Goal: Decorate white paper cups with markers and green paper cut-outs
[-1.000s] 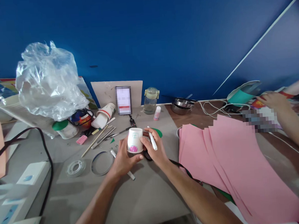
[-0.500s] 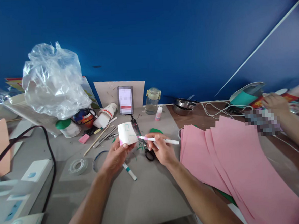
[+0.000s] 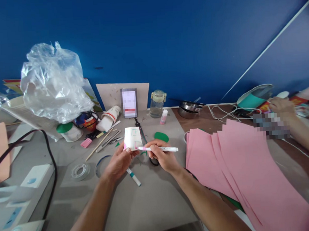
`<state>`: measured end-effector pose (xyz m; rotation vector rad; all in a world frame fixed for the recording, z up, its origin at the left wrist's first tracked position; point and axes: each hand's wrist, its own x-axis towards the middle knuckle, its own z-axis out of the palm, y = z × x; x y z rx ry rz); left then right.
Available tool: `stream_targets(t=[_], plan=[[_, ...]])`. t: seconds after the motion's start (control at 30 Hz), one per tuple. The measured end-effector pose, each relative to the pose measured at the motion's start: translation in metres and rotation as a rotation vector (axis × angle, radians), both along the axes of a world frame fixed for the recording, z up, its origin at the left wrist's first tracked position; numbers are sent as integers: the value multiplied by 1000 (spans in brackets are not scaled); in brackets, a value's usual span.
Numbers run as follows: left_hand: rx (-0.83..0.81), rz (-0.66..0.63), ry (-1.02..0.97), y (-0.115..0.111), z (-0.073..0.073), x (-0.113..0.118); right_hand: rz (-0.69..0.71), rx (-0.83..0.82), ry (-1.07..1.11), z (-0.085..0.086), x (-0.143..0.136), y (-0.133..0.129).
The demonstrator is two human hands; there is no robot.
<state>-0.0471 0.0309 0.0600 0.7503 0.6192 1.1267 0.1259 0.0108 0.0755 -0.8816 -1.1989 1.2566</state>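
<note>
My left hand point(image 3: 120, 161) grips the lower left of a white paper cup point(image 3: 131, 136), its thumb on the front. The cup bears green outlines, a pink patch at its lower left and a pink line at its lower right. In my right hand point(image 3: 163, 156) is a white marker point(image 3: 160, 149) with a pink end, its tip at the cup's lower right. Scissors point(image 3: 154, 161) lie partly hidden under my right hand. A teal-banded marker point(image 3: 134, 177) lies below the left hand, and a green paper oval point(image 3: 161, 137) behind the right.
Pink paper sheets point(image 3: 248, 165) lie at right. A tape roll point(image 3: 80, 172), a power strip point(image 3: 39, 180) and its black cable are at left. A glass jar point(image 3: 157, 105), glue stick point(image 3: 164, 117) and phone point(image 3: 129, 102) stand behind. Another person's hand point(image 3: 283, 109) is far right.
The marker's tip has come down and left onto the cup, where a pink line now shows at the lower right. The cup has turned slightly and shifted right.
</note>
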Motion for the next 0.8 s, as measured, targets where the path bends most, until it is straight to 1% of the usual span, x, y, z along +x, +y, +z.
stream_targets(t=[0.07,0.17,0.3,0.43,0.57,0.7,0.8], plan=[[7,-4,-2,0,1,0,2,-14,26,-2,0,1],[11,-12,-7,1,-1,-1,-43,-16,79,-4,0,3],[-25,-14,-49,0,-1,-2,8,-32,89,-5,0,5],[-32,-23,-68,-1,-1,-3,-22,-39,133,-5,1,5],[-34,-33,-101,0,-3,-4,18,-63,127,-5,1,5],[-58,-56,-105,1,-6,-6,-11,-51,178,-4,2,6],[-69,-46,-123,1,-7,-8,29,-59,163,-6,3,7]])
